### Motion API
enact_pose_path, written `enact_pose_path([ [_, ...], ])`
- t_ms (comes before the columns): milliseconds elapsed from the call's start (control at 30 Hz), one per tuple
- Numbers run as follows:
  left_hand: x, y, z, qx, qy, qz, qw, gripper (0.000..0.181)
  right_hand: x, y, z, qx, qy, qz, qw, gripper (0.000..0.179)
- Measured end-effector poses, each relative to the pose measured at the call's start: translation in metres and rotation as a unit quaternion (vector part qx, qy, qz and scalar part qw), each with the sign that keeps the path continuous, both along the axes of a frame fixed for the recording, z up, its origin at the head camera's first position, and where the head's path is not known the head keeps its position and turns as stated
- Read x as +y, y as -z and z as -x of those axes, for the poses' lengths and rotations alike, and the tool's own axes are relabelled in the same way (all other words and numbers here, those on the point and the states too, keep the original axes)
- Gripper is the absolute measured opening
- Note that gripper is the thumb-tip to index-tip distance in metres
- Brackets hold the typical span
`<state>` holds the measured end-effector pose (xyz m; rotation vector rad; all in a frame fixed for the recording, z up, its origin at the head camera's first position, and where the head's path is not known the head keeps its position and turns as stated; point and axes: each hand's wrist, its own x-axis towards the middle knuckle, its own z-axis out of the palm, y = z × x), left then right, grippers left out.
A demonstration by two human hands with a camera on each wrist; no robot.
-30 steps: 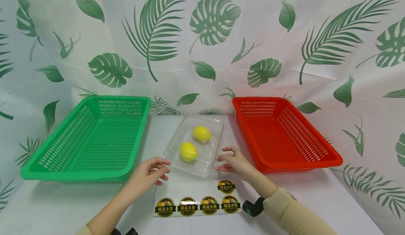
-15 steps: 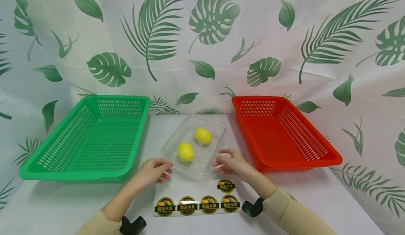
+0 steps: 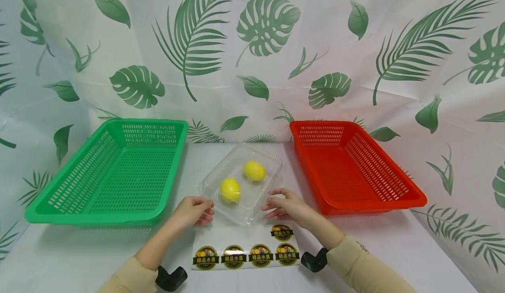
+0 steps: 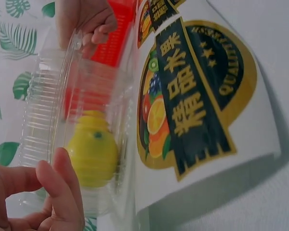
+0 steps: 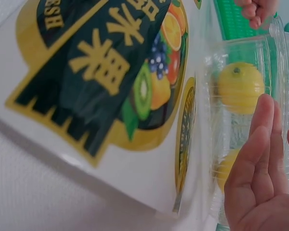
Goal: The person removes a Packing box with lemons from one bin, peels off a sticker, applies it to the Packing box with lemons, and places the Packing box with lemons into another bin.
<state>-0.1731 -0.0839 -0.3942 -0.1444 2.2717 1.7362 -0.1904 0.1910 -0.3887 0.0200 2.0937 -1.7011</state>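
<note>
A clear plastic clamshell box (image 3: 262, 192) stands askew at the middle of the table, its lid down. Inside lie two yellow lemons, the nearer lemon (image 3: 230, 190) to the left and the farther lemon (image 3: 254, 171) to the right. My left hand (image 3: 193, 211) is at the box's left front corner, fingers loosely bent with nothing gripped. On the other side my right hand (image 3: 286, 206) has its fingers extended along the box wall. The right wrist view shows that right hand (image 5: 260, 187) with straight fingers right beside the plastic.
A sheet of round fruit stickers (image 3: 240, 236) lies in front of the box, partly under it in the head view. To the left stands a green basket (image 3: 130, 174), to the right a red basket (image 3: 335, 166). A leaf-print cloth (image 3: 276, 96) hangs behind.
The box has turned clockwise as seen from above, its near right corner swinging left, with the lemons shifting along. My right hand has moved slightly left; the left forearm has come further into view.
</note>
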Motion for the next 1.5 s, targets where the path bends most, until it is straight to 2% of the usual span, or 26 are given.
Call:
enact_pose_path([
  [133, 0.003, 0.000, 0.001, -0.006, -0.014, -0.011, 0.9998, 0.025, 0.001, 0.002, 0.001, -0.005, 0.017, 0.006, 0.9998, 0.045],
  [300, 0.003, 0.001, 0.005, -0.002, -0.039, -0.029, 0.9988, 0.022, 0.003, 0.002, 0.006, -0.014, 0.073, 0.034, 0.9967, 0.043],
  [467, 0.001, 0.001, 0.009, -0.006, -0.055, -0.045, 0.9974, 0.020, 0.010, 0.000, 0.011, -0.017, 0.111, 0.066, 0.9915, 0.046],
  [867, -0.001, 0.000, 0.022, -0.017, -0.055, -0.036, 0.9977, 0.020, 0.022, -0.001, 0.015, -0.010, 0.204, 0.144, 0.9683, 0.059],
  [1067, -0.001, 0.000, 0.028, -0.026, -0.060, -0.036, 0.9972, 0.023, 0.026, 0.001, 0.012, -0.009, 0.204, 0.149, 0.9675, 0.053],
  [1233, -0.001, -0.004, 0.031, -0.031, -0.071, -0.050, 0.9958, 0.035, 0.027, 0.002, 0.008, -0.010, 0.199, 0.172, 0.9649, 0.042],
  [1367, -0.001, -0.008, 0.034, -0.024, -0.075, -0.063, 0.9949, 0.041, 0.025, 0.002, 0.004, -0.013, 0.196, 0.174, 0.9651, 0.034],
  [1500, -0.001, -0.010, 0.037, -0.005, -0.071, -0.068, 0.9951, 0.049, 0.024, 0.002, 0.000, -0.015, 0.186, 0.155, 0.9701, 0.029],
])
